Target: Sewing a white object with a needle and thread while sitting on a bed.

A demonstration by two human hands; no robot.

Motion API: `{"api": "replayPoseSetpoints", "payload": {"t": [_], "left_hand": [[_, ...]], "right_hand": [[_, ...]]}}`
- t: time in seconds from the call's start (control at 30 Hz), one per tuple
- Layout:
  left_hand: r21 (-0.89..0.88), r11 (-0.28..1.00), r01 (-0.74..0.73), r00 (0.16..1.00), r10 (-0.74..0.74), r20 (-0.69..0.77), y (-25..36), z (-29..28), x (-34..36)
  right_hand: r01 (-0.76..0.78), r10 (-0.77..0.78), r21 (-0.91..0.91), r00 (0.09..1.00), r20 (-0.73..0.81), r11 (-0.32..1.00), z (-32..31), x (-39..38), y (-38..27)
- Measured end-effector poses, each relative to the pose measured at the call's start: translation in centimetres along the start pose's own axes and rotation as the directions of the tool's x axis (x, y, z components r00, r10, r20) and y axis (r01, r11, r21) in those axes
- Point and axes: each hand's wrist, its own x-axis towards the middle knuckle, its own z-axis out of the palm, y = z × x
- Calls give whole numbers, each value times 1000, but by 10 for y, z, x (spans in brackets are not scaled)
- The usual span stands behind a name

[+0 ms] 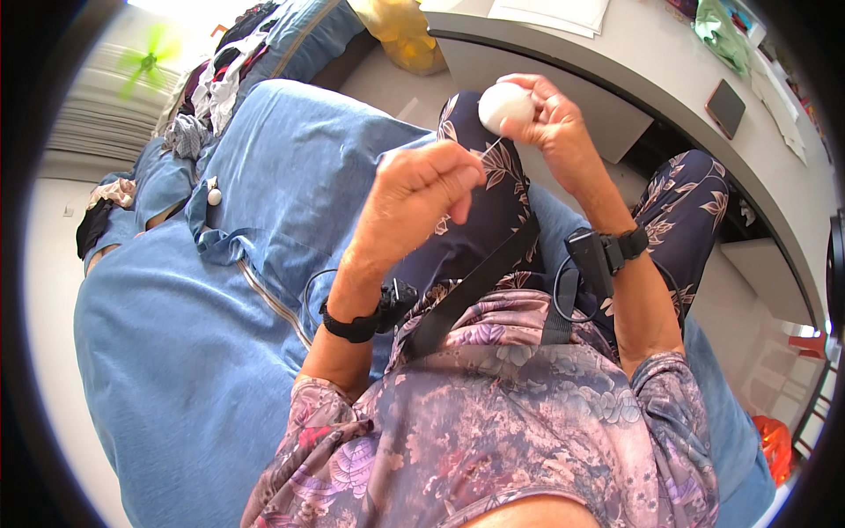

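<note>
My right hand point(554, 128) is closed around a smooth-looking white ball point(505, 107), with fingers over its top and the thumb under its right side. From the ball's lower edge a thin, pale strand point(492, 148) runs taut and straight to my left hand point(422, 187). The left fingers are pinched together on the strand's near end. I cannot tell whether it is thread or a thin stick. Both hands are raised over my lap, above the dark leaf-patterned trousers point(458, 231).
Blue cloth covers the sofa point(176, 326) to my left, where a small white round thing point(214, 196) lies. Clothes point(231, 66) are heaped at the far left. A curved grey desk point(687, 97) with a phone point(725, 108) and papers stands ahead and right. Beyond it sits a yellow bag point(400, 35).
</note>
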Motion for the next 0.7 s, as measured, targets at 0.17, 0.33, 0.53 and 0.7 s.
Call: {"api": "replayPoseSetpoints", "payload": {"t": [0.17,0.33,0.53,0.7], "left_hand": [[64,997,-42,977,55,-207,0,-21,23],[145,988,-55,962,92,-258,-28,-22,38],[-5,1000,-28,963,25,-268,-44,-10,37],[-130,986,99,964,-128,-232,-35,-7,25]], "right_hand": [[-41,48,-33,966,252,999,9,-5,-1],[-89,114,-77,890,441,993,12,-9,-5],[-148,72,136,890,451,980,6,-11,-15],[-261,113,264,875,471,929,6,-11,-26]]}}
